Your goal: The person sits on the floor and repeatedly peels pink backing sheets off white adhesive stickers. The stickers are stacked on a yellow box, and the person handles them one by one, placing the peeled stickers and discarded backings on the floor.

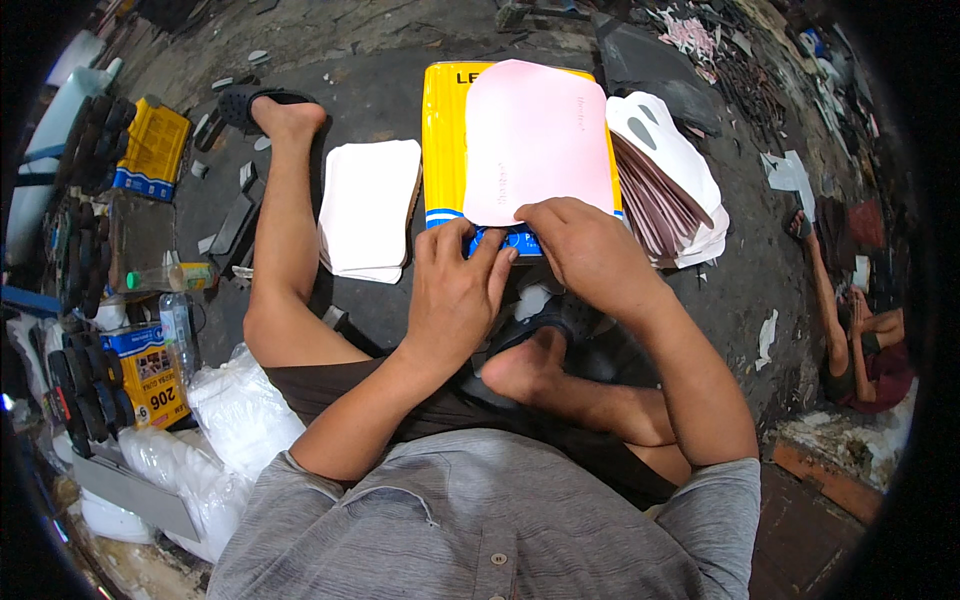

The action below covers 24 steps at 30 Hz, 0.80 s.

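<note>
A pink sheet (535, 130) with rounded corners lies on a yellow and blue tin (442, 140) in front of me. My right hand (592, 250) pinches the sheet's near edge, fingers bent over it. Beside it, my left hand (450, 290) rests at the tin's near end, close to the sheet's lower left corner. Its bent fingers are apart, and I see nothing held in them. Left of the tin sits a neat stack of white cut sheets (370, 200). On the right, a fanned pile of white and brownish cut pieces (665, 170) leans against the tin.
My legs flank the work, one foot in a dark clog (262, 105). To the left stand yellow tins (152, 150), plastic bottles (178, 325) and clear plastic bags (240, 410). Scraps (690, 40) litter the floor at far right, where another person (865, 350) sits.
</note>
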Each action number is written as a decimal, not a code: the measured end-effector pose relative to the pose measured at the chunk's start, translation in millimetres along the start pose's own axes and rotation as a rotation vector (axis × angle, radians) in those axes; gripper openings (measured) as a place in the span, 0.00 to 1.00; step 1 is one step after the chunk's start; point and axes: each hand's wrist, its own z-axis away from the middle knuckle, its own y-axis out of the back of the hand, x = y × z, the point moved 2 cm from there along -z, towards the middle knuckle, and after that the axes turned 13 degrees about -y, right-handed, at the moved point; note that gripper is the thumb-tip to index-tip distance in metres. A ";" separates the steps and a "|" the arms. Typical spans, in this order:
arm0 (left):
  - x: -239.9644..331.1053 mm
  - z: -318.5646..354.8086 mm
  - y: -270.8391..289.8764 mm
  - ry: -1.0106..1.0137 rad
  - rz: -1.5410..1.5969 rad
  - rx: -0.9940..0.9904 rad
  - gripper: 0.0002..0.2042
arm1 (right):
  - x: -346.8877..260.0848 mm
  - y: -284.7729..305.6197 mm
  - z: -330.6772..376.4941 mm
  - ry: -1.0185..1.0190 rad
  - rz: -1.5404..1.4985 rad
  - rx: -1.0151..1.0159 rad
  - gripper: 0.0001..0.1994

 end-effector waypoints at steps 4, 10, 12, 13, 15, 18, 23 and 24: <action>-1.3 1.1 -1.5 0.008 -0.016 -0.009 0.14 | 0.1 4.6 -3.2 -0.026 0.012 -0.069 0.14; -5.0 3.2 -2.7 -0.056 -0.042 -0.013 0.17 | 4.8 6.9 -11.5 -0.050 0.001 -0.092 0.13; -5.3 3.3 -3.5 -0.053 -0.035 -0.011 0.17 | 6.3 9.1 -13.8 -0.055 -0.006 -0.053 0.13; -5.3 3.1 -3.8 -0.051 -0.031 -0.009 0.17 | 7.0 10.2 -15.0 -0.061 -0.008 -0.041 0.12; -4.6 3.1 -4.8 -0.041 -0.034 0.000 0.17 | 7.2 10.8 -15.7 -0.064 -0.013 -0.057 0.12; -3.5 4.0 -5.8 -0.031 -0.043 -0.001 0.17 | 5.5 8.6 -14.0 -0.045 0.019 -0.081 0.11; -9.3 6.0 4.7 0.041 0.161 0.072 0.16 | -3.1 -1.8 -3.3 0.017 0.073 -0.047 0.16; -14.0 4.8 9.0 0.102 0.272 0.120 0.15 | -5.2 -4.2 -1.9 0.042 0.078 -0.028 0.18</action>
